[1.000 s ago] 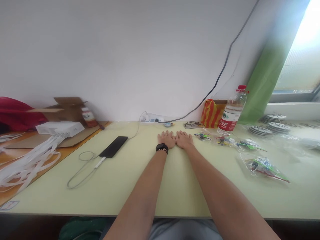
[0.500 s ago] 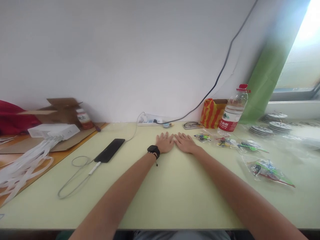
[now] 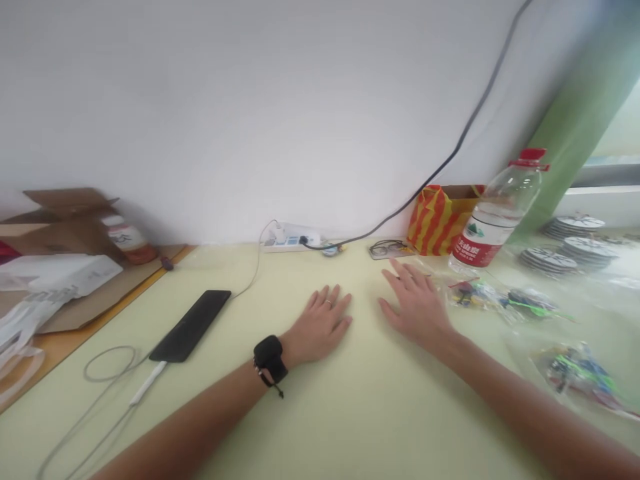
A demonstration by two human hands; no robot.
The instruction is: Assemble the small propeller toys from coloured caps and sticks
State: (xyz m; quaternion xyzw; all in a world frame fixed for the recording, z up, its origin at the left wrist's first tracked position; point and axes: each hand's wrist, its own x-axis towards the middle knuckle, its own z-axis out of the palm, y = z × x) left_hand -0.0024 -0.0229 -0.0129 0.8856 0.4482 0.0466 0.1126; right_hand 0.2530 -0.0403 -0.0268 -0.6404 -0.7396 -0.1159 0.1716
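Observation:
My left hand (image 3: 319,325) is palm down at the pale yellow-green tabletop (image 3: 320,427), fingers stretched, with a ring on one finger and a black watch (image 3: 270,359) at the wrist. It holds nothing. To its right, my right hand (image 3: 415,300) has its fingers spread and holds nothing; whether it touches the table I cannot tell. Beside the right fingers lie small clear bags of colourful parts (image 3: 477,293), partly hidden by that hand. A larger clear bag of parts (image 3: 580,370) lies near the right forearm.
A black phone (image 3: 191,327) with a cable lies left. Along the wall are a power strip (image 3: 293,239), eyeglasses (image 3: 390,249), a striped bag (image 3: 434,220) and a large water bottle (image 3: 493,220). Stacked discs (image 3: 547,260) stand right; a cardboard box (image 3: 70,227) stands left.
My hands, side by side and flat before, have drawn apart. The right one has moved right towards the small bags, the left one nearer to me. The view has shifted closer to the table.

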